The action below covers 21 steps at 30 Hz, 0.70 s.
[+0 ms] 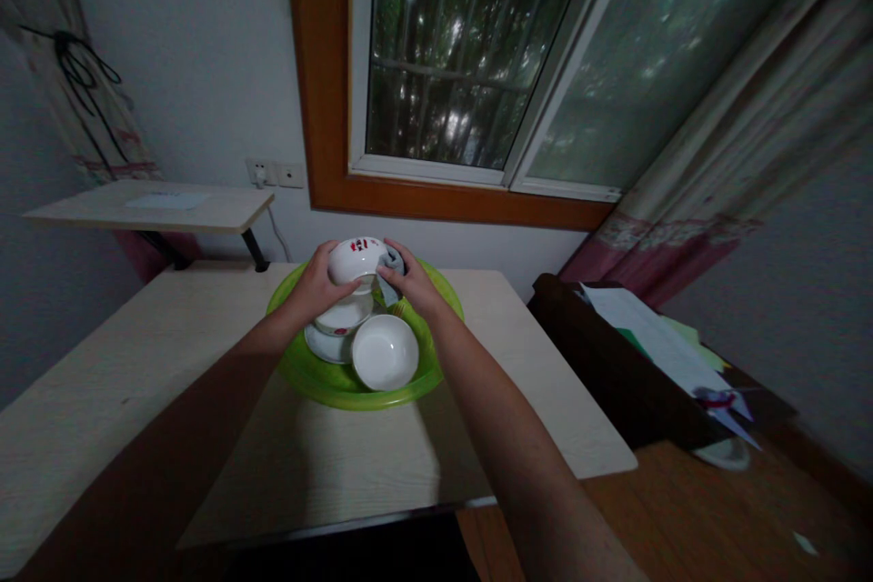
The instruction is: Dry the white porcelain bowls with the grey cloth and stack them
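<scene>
My left hand (320, 285) grips the left side of a white bowl (355, 262) that has a red and black design on its outside. The bowl is tilted on its side above a green basin (382, 400). On its right, my right hand (410, 280) presses a grey cloth (390, 271) against the bowl. Below, inside the basin, another white bowl (345, 316) rests over a white plate (328, 346). Beside them sits an upright white bowl (386, 353). Part of a fork (399, 307) shows near my right wrist.
The basin stands on a pale wooden table (225, 464). A small raised shelf (156, 205) with a paper on it is at the back left. A window (470, 55) is behind. Right of the table, a dark box-like piece (614, 373) carries papers (647, 327).
</scene>
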Tool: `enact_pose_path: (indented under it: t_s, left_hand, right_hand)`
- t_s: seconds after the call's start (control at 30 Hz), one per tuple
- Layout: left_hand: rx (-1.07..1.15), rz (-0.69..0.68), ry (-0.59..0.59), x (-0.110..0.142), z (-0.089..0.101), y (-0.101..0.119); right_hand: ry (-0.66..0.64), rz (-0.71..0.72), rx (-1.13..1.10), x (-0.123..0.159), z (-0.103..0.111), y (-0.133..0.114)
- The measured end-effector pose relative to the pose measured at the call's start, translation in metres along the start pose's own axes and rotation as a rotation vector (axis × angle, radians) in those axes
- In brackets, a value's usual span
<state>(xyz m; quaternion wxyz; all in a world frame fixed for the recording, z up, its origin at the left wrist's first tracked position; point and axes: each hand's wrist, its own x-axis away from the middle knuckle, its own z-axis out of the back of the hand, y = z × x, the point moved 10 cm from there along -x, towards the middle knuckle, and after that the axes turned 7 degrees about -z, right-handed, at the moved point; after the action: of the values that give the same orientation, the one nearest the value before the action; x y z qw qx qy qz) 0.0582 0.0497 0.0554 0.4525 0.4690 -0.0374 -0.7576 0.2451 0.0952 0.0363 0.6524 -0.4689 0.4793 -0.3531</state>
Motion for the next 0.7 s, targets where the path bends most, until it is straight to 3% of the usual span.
enact_pose_path:
  t_s: [0.43, 0.7]
  left_hand:
    - [-0.012, -0.057, -0.056, 0.001, -0.012, 0.001]
    - [0.072, 0.022, 0.028, 0.0, -0.002, -0.002]
  right_hand:
    - [0.063, -0.036, 0.058, 0.005, -0.005, 0.0]
    - [0.115, 0.006, -0.013, 0.001, 0.004, -0.006]
